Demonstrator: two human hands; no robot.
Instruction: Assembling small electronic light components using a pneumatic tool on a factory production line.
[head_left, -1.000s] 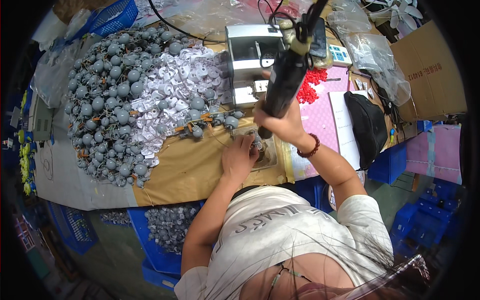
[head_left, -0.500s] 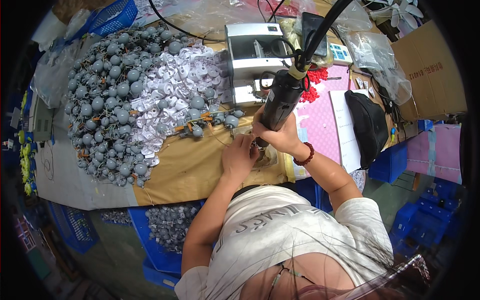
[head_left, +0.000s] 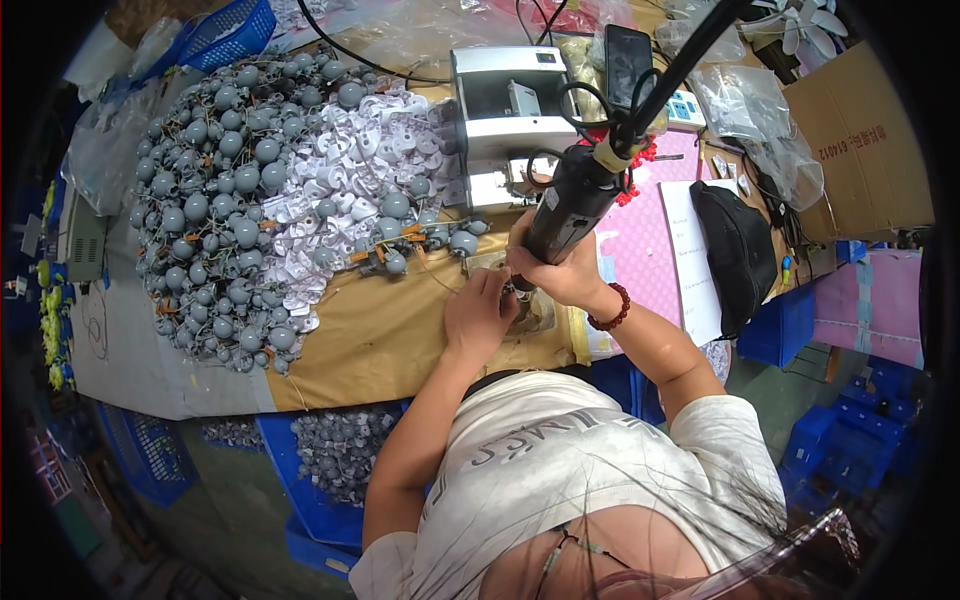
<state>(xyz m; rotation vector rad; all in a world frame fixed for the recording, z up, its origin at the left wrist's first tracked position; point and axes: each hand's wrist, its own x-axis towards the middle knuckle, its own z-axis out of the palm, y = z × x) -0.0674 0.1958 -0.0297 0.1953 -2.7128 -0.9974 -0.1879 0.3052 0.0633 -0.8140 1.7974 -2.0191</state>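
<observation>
My right hand (head_left: 558, 268) is wrapped around a black electric screwdriver (head_left: 572, 205), whose body leans away to the upper right. Its lower end comes down beside my left hand (head_left: 480, 312) at the front of the bench. The left fingers are closed together at the tool's tip; whatever they pinch is hidden. Just beyond that hand lie several grey bulb-shaped parts (head_left: 463, 243) with wires and orange tabs. A large heap of grey round parts (head_left: 228, 180) covers the left of the bench, next to a pile of white plastic pieces (head_left: 345, 170).
A silver-and-black machine (head_left: 508, 125) stands behind my hands. Red small parts (head_left: 628, 187) lie on a pink sheet, with a paper (head_left: 690, 255) and a black pouch (head_left: 733, 255) to the right. A cardboard box (head_left: 860, 145) is at far right; blue bins (head_left: 285, 450) stand below.
The screwdriver's upper end and its cable have tipped to the right. Both hands stay in nearly the same place.
</observation>
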